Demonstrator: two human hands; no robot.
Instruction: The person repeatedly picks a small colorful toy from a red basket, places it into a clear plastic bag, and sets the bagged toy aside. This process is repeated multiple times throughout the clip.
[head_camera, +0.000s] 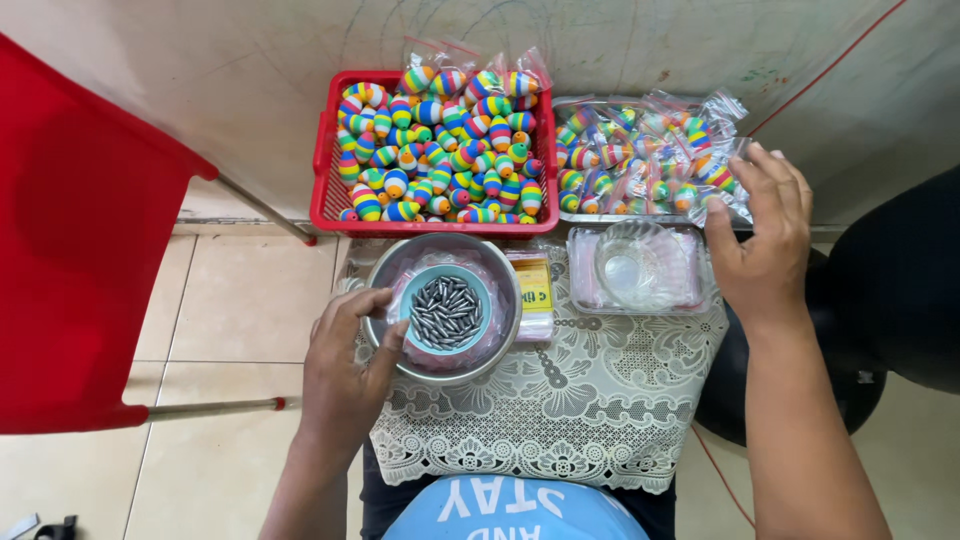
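The left hand (345, 370) rested at about eight o'clock on the rim of a round metal bowl (445, 300), its fingers loosely curled and its fingertips touching the bowl's edge without closing around anything. Inside that bowl sat a smaller pale-blue bowl (447, 310) heaped with dark grey, bullet-shaped metal weights (445, 312), ringed by clear plastic lining the metal bowl. The right hand (762, 240) lay at about two o'clock from the metal bowl, fingers spread wide and flat, its fingertips pressed on a pile of small clear bags (650, 160) filled with striped floats; it gripped nothing that could be seen. Just below those bags, at three o'clock from the metal bowl, stood a clear plastic tray (640, 270) holding a clear, empty-looking round dish. Between the tray and the metal bowl lay a small yellow packet (533, 290), touching the bowl's right side. At twelve o'clock from the bowl a red plastic basket (325, 170) was piled with loose rainbow-striped egg-shaped floats (440, 150), with a few bagged ones at its far edge. All of this sat on a white lace cloth (560, 410) across the person's lap. A red plastic chair (80, 240) stood at nine o'clock on the tiled floor.
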